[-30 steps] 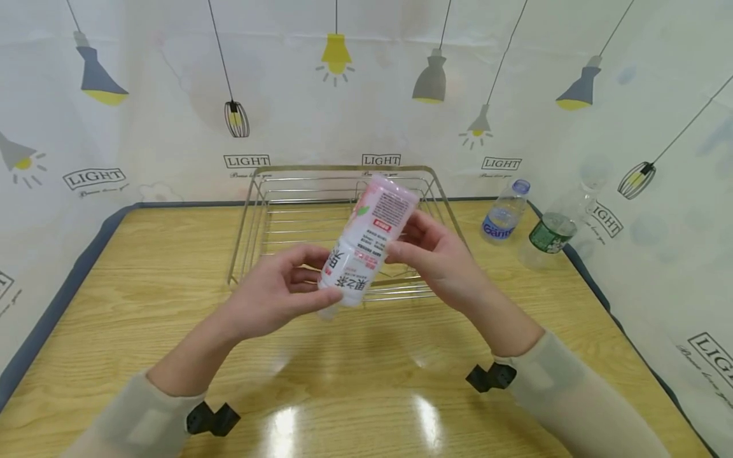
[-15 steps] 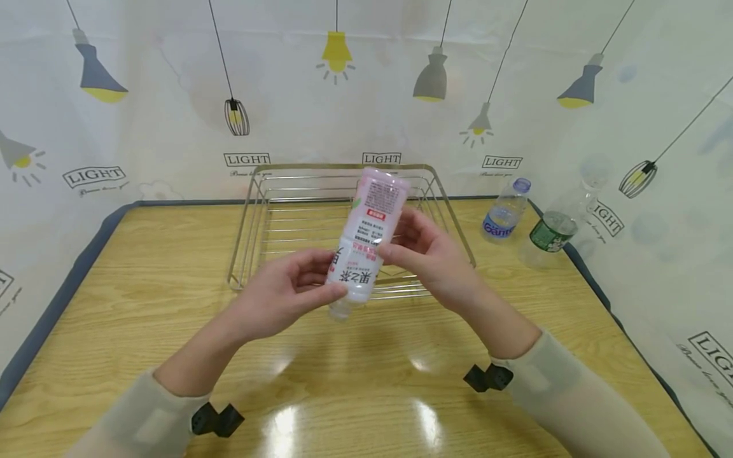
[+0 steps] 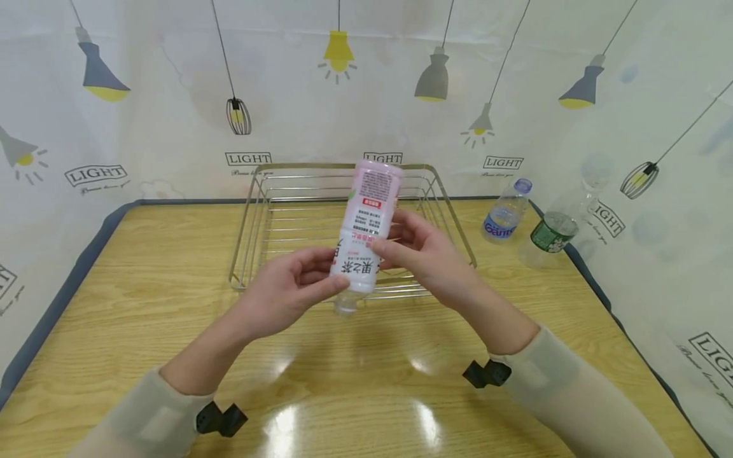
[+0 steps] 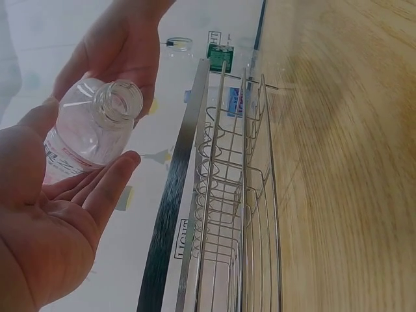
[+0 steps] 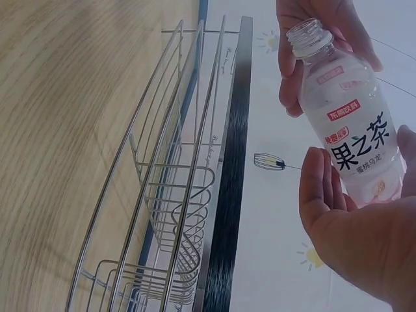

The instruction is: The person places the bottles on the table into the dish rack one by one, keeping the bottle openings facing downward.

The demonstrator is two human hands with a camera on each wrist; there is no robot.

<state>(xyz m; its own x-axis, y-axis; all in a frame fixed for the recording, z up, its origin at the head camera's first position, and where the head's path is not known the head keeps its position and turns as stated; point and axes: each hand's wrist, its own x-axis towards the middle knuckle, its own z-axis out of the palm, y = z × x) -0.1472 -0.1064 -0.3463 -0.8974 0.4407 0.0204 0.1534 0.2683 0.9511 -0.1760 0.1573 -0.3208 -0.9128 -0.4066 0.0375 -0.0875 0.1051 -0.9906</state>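
Both hands hold a plastic drink bottle (image 3: pixel 366 222) with a pink and white label, above the front part of a wire rack. It is tilted, its base up and away, its neck pointing down toward me. The bottle's neck (image 4: pixel 123 101) has no cap, and the clear shoulder looks empty in the left wrist view. My left hand (image 3: pixel 292 289) grips it near the neck, thumb on the near side. Higher up, my right hand (image 3: pixel 426 257) grips its side with the thumb across the label. The right wrist view shows the bottle's front label (image 5: pixel 357 140) between both hands.
A metal wire rack (image 3: pixel 286 254) stands on the wooden table (image 3: pixel 143 286) behind the hands. To its right are a small bottle with a blue cap (image 3: pixel 506 210) and a clear bottle with a green label (image 3: pixel 552 232). A lamp-patterned cloth (image 3: pixel 189 83) hangs behind.
The bottle has turned from a strong slant to nearly upright in the head view, its base swinging left. Both hands have shifted slightly with it and keep their hold.
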